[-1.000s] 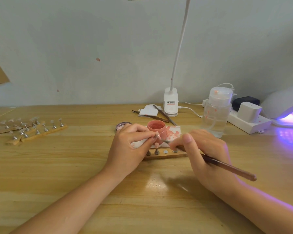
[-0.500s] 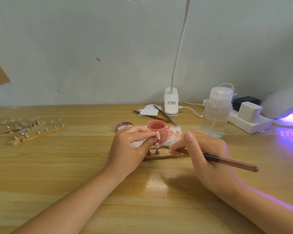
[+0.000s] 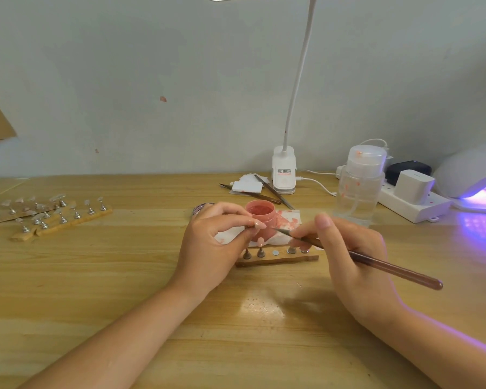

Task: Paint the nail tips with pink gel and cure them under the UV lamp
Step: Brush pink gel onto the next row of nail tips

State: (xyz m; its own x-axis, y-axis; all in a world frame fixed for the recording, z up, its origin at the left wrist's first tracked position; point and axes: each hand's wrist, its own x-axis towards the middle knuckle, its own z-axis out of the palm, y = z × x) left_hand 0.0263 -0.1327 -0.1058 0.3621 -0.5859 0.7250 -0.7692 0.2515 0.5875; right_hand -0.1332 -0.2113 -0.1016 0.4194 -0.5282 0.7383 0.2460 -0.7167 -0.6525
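Observation:
My left hand pinches a pink nail tip on its small stand, held up in front of the open pink gel jar. My right hand holds a brown brush like a pen, its fine tip pointing at the nail tip from just to its right. Below both hands lies a wooden holder strip with metal stands, one carrying a pink tip. The white UV lamp glows purple at the far right.
Wooden strips with clear nail tips lie at the left. A stained tissue sits under the jar. A clear pump bottle, a power strip, a desk lamp base and spare brushes stand behind.
The brush has moved up and left from over the holder strip toward the nail tip in my left hand. My left hand has barely moved.

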